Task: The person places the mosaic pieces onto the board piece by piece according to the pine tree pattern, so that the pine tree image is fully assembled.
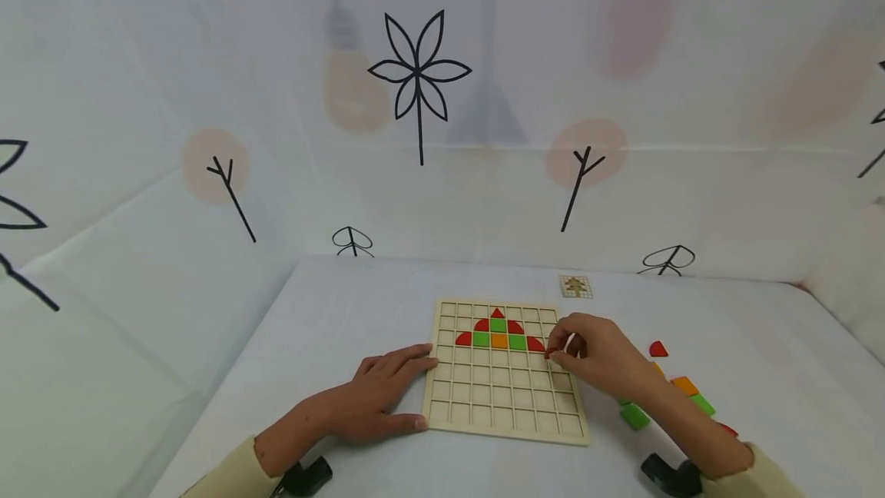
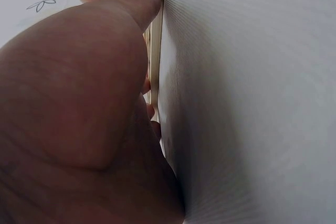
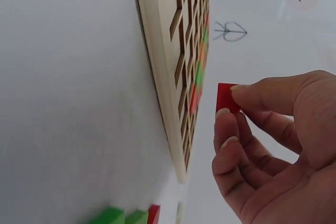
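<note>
A square wooden grid board [image 1: 501, 398] lies on the white table. In its upper rows sit colored pieces: a red triangle [image 1: 497, 313] on top, green squares [image 1: 498, 325], an orange square [image 1: 499, 341] and red rounded pieces [image 1: 464, 339]. My left hand [image 1: 387, 394] rests at the board's left side, its thumb and fingertips touching the edge. Above the board's right edge, my right hand [image 1: 598, 348] pinches a small red piece [image 3: 226, 96] between thumb and fingers. The fingers partly cover this piece, so its full outline cannot be told.
Right of the board lie loose pieces: a red one [image 1: 658, 349], an orange one [image 1: 684, 386] and green ones [image 1: 634, 416], some behind the right forearm. A small card with a tree picture [image 1: 576, 287] lies beyond the board. A white backdrop [image 1: 442, 198] with drawn plants stands behind.
</note>
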Action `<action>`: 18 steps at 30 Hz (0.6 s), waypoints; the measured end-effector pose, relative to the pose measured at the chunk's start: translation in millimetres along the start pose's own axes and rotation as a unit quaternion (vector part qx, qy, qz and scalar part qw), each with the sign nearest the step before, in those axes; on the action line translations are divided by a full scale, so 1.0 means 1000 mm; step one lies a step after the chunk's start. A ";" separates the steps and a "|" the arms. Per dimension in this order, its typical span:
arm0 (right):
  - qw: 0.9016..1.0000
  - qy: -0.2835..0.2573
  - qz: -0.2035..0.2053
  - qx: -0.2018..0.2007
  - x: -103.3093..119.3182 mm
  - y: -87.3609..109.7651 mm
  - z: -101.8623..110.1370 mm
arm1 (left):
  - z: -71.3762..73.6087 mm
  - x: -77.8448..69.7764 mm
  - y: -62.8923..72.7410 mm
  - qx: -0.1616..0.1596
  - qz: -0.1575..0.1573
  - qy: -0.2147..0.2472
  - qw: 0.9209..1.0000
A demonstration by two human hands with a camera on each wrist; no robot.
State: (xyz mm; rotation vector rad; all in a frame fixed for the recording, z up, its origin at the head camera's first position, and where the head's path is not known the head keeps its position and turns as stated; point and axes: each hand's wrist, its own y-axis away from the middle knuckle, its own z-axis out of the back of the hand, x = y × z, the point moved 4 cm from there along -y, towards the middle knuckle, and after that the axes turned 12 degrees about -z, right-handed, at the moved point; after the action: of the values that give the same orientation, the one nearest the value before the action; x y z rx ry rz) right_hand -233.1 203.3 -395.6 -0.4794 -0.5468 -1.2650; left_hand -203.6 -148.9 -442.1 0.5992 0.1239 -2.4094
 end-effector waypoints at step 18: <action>0.999 -0.005 -0.023 0.022 0.019 -0.023 -0.030 | 0.000 0.000 0.000 -0.002 -0.011 -0.005 1.000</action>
State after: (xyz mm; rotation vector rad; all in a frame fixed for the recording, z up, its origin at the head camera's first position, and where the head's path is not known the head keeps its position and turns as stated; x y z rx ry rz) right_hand -248.2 165.4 -406.0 -0.4389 -0.5962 -1.2928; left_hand -204.2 -149.2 -441.9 0.5868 0.1309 -2.4332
